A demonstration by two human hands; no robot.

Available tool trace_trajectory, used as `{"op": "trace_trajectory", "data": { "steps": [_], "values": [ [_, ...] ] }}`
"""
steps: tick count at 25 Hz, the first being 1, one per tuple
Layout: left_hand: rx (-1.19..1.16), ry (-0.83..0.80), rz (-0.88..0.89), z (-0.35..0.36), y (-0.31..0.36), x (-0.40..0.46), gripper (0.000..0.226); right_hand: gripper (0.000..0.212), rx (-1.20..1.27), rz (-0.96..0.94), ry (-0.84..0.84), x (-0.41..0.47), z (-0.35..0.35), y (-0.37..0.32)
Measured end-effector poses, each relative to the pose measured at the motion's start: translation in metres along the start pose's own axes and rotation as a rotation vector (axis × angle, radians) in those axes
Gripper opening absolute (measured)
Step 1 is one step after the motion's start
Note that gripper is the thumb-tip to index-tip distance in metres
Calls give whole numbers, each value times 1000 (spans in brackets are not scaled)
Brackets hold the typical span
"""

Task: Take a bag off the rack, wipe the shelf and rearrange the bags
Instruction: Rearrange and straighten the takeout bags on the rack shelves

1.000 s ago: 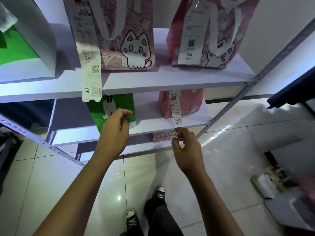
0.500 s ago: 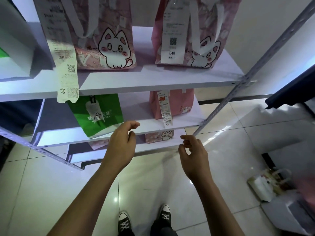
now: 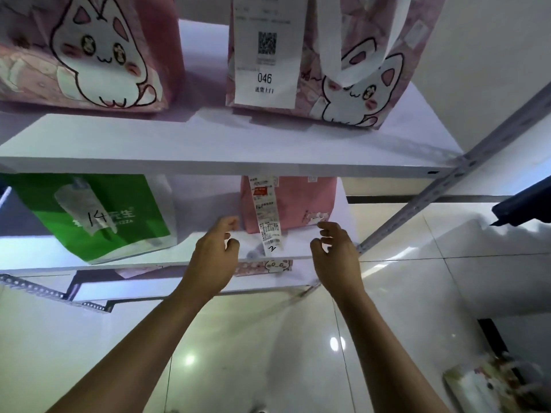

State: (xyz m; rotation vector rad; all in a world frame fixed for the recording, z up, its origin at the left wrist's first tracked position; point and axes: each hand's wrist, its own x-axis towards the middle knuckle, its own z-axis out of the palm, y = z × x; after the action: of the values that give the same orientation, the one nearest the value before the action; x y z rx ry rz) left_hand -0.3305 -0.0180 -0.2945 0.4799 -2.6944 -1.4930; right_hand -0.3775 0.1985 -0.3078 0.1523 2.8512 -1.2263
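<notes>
A small pink bag (image 3: 301,201) with a long receipt (image 3: 268,222) marked 2 stands on the middle shelf (image 3: 208,257). My left hand (image 3: 213,257) and my right hand (image 3: 335,254) hover in front of that shelf on either side of the receipt, fingers loosely curled, holding nothing. A green bag (image 3: 98,216) marked 14 stands to the left on the same shelf. Two pink cat bags (image 3: 89,55) (image 3: 357,70) stand on the upper shelf (image 3: 226,144), the right one with a label reading 046. Another cat bag (image 3: 268,266) peeks out on the lowest shelf.
A grey perforated metal upright (image 3: 441,192) slants along the rack's right side. A dark object (image 3: 524,207) juts in at the right edge. A bag (image 3: 489,383) lies on the glossy tiled floor at lower right.
Both hands have risen from below the middle shelf edge to the pink bag's level and spread apart. The view has moved closer to the rack.
</notes>
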Motion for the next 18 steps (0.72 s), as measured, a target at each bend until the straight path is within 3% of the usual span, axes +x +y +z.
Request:
{"op": "trace_trajectory", "data": {
  "steps": [4, 10, 13, 18],
  "values": [
    [-12, -17, -158, 31, -5, 37, 43, 49, 51, 50, -15, 59, 10, 22],
    [-285, -15, -307, 47, 12, 81, 46, 64, 212, 142, -9, 130, 17, 44],
    [-323, -45, -273, 46, 19, 88, 33, 54, 386, 179, -97, 140, 17, 40],
    [-342, -1, -279, 40, 10, 70, 9, 28, 433, 221, 0, 108, 7, 42]
  ]
}}
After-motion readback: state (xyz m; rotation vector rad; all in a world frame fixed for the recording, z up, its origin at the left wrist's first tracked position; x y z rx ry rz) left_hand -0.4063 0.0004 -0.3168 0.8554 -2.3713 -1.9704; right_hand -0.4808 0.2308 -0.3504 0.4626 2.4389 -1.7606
